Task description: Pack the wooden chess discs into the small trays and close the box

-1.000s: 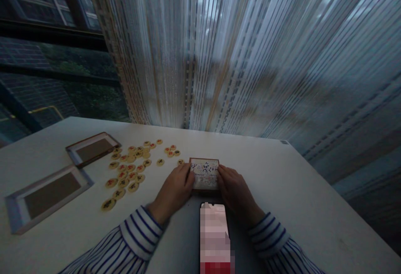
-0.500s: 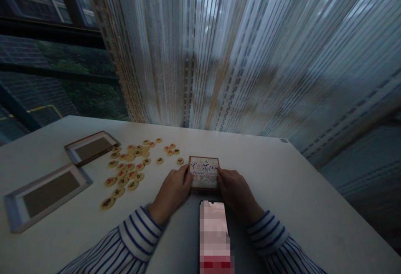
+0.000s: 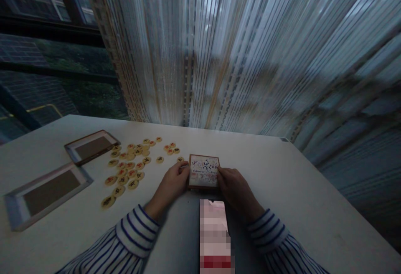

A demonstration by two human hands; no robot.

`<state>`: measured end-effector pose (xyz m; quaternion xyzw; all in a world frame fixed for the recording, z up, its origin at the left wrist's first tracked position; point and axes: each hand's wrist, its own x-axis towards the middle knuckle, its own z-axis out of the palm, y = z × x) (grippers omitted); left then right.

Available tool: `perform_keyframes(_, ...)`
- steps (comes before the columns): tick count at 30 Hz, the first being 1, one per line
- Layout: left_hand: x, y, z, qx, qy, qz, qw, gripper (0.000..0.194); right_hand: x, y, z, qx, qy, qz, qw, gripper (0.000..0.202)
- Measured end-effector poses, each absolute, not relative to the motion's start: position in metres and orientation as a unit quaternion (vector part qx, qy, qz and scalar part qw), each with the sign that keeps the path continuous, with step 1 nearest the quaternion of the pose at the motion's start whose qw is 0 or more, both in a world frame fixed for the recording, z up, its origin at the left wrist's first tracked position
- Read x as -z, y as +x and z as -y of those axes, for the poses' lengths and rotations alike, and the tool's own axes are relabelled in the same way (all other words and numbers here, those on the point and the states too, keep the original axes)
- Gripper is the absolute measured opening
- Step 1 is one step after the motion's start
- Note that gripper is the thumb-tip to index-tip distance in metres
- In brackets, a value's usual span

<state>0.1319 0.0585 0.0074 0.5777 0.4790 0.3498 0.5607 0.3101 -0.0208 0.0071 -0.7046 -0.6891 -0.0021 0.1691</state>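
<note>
A small square box (image 3: 204, 173) with brown edges and a printed top reading "Chinese chess" lies between my two hands. My left hand (image 3: 172, 182) is at its left edge, thumb and fingers curled against it. On the right edge, my right hand (image 3: 234, 188) grips the box, its fingertips partly hidden underneath. Several round wooden pieces (image 3: 130, 173) with red or black characters are scattered to the left of my left hand. Two open box parts, a smaller one (image 3: 70, 152) and a larger one (image 3: 14, 213), lie further left.
A phone (image 3: 215, 228) with a blurred screen lies below the box, between my forearms. The white table (image 3: 291, 199) reaches back to a striped string curtain (image 3: 203, 57). A dark window frame (image 3: 50, 31) stands at the upper left.
The box's printed top now faces me more, and less of its front side shows. My left hand has shifted slightly left and up along the box's edge.
</note>
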Motion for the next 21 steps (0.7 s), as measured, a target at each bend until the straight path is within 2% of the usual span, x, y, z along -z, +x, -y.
perform_keyframes(3,-0.012,0.133,-0.059,-0.361,0.52,-0.481,0.607,0.028,-0.007,0.31,0.02,0.0,-0.707,0.686,0.169,0.032)
perform_keyframes(11,-0.024,0.134,-0.055,-0.368,0.46,-0.488,0.644,0.029,-0.01,0.311,0.021,0.006,-0.718,0.677,0.158,0.032)
perform_keyframes(21,-0.018,0.135,-0.058,-0.379,0.483,-0.493,0.616,0.034,-0.014,0.311,0.021,0.01,-0.73,0.67,0.137,0.031)
